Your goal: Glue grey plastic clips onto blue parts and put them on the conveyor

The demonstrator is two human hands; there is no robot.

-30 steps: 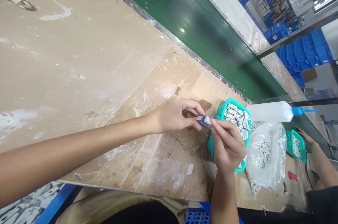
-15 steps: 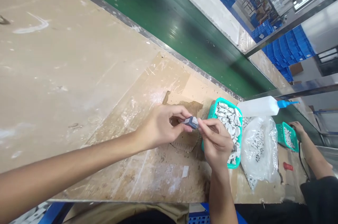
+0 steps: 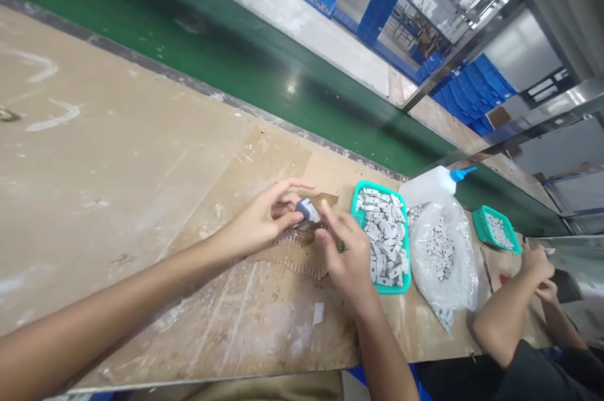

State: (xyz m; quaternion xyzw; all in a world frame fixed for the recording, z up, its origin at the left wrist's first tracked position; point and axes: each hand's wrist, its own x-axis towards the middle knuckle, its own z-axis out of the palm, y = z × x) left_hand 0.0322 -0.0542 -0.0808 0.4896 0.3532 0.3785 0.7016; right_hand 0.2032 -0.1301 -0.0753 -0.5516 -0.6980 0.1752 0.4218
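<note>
My left hand [image 3: 278,215] grips a small dark grey and white block [image 3: 307,210] between thumb and fingers, above a worn piece of cardboard [image 3: 302,257]. Close at the block's right side is my right hand [image 3: 343,243], its thumb and index finger apart, with nothing clearly visible between them. Just right of that hand stands a green basket [image 3: 406,243] full of small white and grey pieces.
A clear plastic bag [image 3: 465,269] of small parts and a white bottle [image 3: 429,187] with blue tip lie right of the basket. Farther right are another green basket [image 3: 482,231] and a person's hands [image 3: 538,269]. A green belt [image 3: 226,73] runs behind the table [image 3: 117,168].
My right thumb and index finger have come apart beside the block. The view has shifted, so things sit farther left. The other person's hands have moved away from the far basket.
</note>
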